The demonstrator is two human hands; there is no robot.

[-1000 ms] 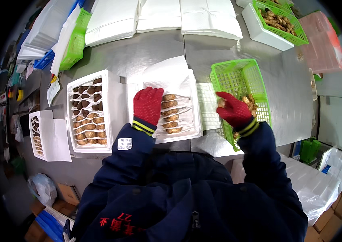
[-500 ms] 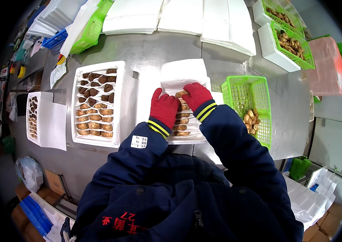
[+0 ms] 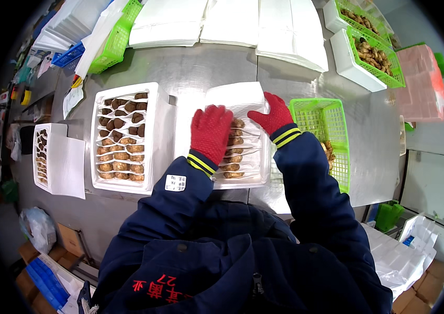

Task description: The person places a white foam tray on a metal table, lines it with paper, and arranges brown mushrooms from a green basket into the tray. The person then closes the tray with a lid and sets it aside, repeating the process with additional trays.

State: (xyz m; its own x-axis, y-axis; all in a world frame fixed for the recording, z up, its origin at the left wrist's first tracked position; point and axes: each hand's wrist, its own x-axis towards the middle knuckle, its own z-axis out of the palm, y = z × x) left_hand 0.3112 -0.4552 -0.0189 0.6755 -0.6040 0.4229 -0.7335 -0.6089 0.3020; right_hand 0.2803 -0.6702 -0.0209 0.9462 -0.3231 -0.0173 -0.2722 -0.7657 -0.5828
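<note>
In front of me stands a white foam box (image 3: 267, 152) lined with a folded white paper sheet (image 3: 237, 96). A column of tan, knobbly mushroom-like pieces (image 3: 234, 150) lies in it between paper folds. My left hand (image 3: 211, 135), in a red glove, rests over the box's left side with fingers stretched out flat, hiding part of what lies beneath. Above the far right corner is my right hand (image 3: 274, 114), also red-gloved, thumb and fingers apart and nothing visible in it. To its right stands a green plastic basket (image 3: 320, 107) holding more tan pieces (image 3: 330, 155), partly hidden by my sleeve.
A filled white foam box (image 3: 155, 131) with rows of dark and tan pieces stands left. Further left is a smaller filled box (image 3: 40, 157). White paper stacks (image 3: 230, 21) line the metal table's (image 3: 190, 65) far side. Another green basket (image 3: 397, 73) sits at the far right.
My right hand has let go of the topmost tan piece and moved up and right, its fingers spreading. My left hand's fingers have straightened, with the hand slightly higher and further left.
</note>
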